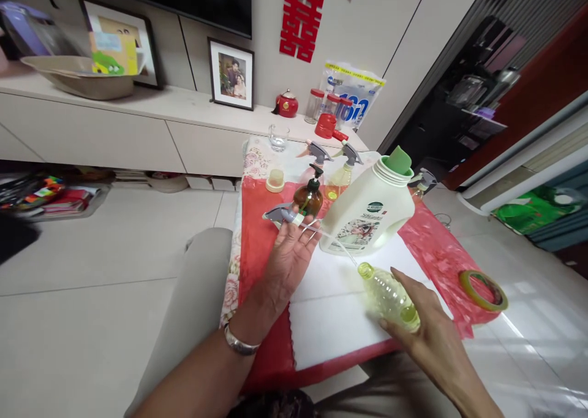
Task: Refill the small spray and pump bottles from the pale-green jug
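The right grip (429,326) closes around a clear yellow-green bottle (390,295), which tilts over a white sheet (328,332) on the table (255,255); whether any liquid is in it, I cannot tell. The bottle lies between thumb and fingers, its open mouth pointing away from the palm, toward the other hand. The left grip (291,258) pinches a grey spray head (281,214) at its collar, and the thin tube (337,244) runs from there to just beside the bottle's mouth; contact is unclear.

Behind the hands stands a large white jug (353,216) with a green cap (399,162) on top. Near it are a brown pump bottle (309,198) and a spray bottle (342,176) with a little yellow tint. A clear glass mug (278,138) sits at the table's far edge.

The jug's label carries a dark oval emblem and small lettering resembling "SilkGarden", above a picture. On the ledge beyond, a plastic bag (356,93) shows big blue figures that look like "160". A red paper cut-out (303,18) on the wall repeats the character 喜.
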The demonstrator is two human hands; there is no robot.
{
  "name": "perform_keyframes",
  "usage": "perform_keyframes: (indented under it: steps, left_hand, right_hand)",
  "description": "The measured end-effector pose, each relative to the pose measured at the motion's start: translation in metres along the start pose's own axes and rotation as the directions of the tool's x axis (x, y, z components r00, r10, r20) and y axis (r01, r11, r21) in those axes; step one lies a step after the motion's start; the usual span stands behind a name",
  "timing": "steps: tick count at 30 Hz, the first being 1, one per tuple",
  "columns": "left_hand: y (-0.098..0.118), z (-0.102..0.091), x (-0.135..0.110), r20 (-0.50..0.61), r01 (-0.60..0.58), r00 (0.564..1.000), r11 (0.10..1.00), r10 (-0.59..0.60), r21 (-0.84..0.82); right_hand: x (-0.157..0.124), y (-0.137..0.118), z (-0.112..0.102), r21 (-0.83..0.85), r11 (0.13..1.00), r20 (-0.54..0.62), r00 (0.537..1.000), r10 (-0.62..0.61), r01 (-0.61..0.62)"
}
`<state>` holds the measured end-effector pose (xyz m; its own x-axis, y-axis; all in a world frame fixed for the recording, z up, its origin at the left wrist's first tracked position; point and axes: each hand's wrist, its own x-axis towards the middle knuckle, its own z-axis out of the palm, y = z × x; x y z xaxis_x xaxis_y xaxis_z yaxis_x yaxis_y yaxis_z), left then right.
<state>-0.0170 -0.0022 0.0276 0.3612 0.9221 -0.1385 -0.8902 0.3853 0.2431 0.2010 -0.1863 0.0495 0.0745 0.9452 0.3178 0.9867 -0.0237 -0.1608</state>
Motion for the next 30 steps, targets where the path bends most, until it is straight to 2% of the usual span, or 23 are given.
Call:
perform_keyframes:
  steps: [9, 18, 22, 26, 30]
  left_hand:
    - [-0.016, -0.002, -0.012, 0.138, 0.108, 0.983, 0.992, -0.117, 0.071]
    - [-0.028, -0.001, -0.024, 0.229, 0.177, 0.95, 0.97, -0.212, 0.167]
    - [-0.029, -0.001, -0.025, 0.222, 0.177, 0.95, 0.965, -0.218, 0.192]
    - [-0.028, -0.001, -0.023, 0.215, 0.207, 0.947, 0.965, -0.239, 0.16]
    - [-0.027, 0.0, -0.023, 0.226, 0.212, 0.944, 0.967, -0.241, 0.143]
  right_hand:
    - [0.016, -0.03, 0.011, 0.113, 0.993, 0.034, 0.999, 0.042, -0.046]
    - [0.026, -0.06, 0.015, 0.211, 0.977, -0.026, 0.999, 0.035, -0.029]
    - [0.026, -0.064, 0.019, 0.236, 0.972, -0.048, 0.999, 0.01, 0.002]
    - [0.026, -0.067, 0.023, 0.218, 0.974, -0.118, 0.992, -0.037, 0.062]
    - [0.025, -0.068, 0.024, 0.22, 0.973, -0.138, 0.989, -0.047, 0.077]
